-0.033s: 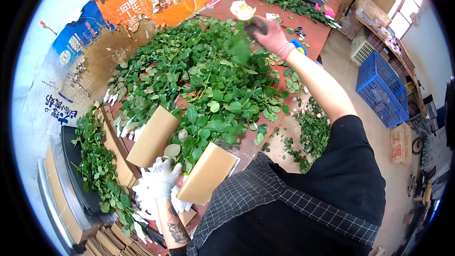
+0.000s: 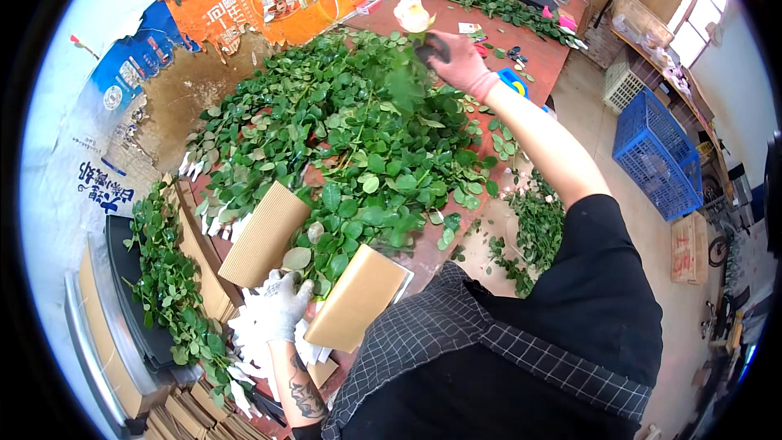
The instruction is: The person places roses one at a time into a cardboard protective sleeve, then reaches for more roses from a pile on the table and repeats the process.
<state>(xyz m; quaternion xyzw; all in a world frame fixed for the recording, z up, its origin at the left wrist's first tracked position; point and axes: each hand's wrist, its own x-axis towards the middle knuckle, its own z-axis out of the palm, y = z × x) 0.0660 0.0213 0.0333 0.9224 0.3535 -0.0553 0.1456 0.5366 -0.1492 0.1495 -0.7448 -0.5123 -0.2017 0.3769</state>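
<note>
My right hand (image 2: 460,61), in a pink glove with a dark palm, is raised over the far part of the table. Its fingers are closed round a pale cream rose (image 2: 414,16) just under the bloom; blurred leaves show below. My left hand (image 2: 281,301), in a pale grey glove, is low at the near left, fingers curled beside white pieces (image 2: 252,334). What it grips is hidden. It lies between a sheet of corrugated cardboard (image 2: 265,235) and a tan, box-like block (image 2: 358,297). A large heap of leafy green stems (image 2: 342,126) spreads between my hands.
The reddish table (image 2: 407,0) carries more leafy stems (image 2: 509,8) at its far end. Another row of greenery (image 2: 167,257) lies along the left, beside dark and tan sheets. On the floor at right are cut foliage (image 2: 533,232) and a blue crate (image 2: 656,155).
My right hand and the rose have shifted slightly to the left. My left hand has hardly moved.
</note>
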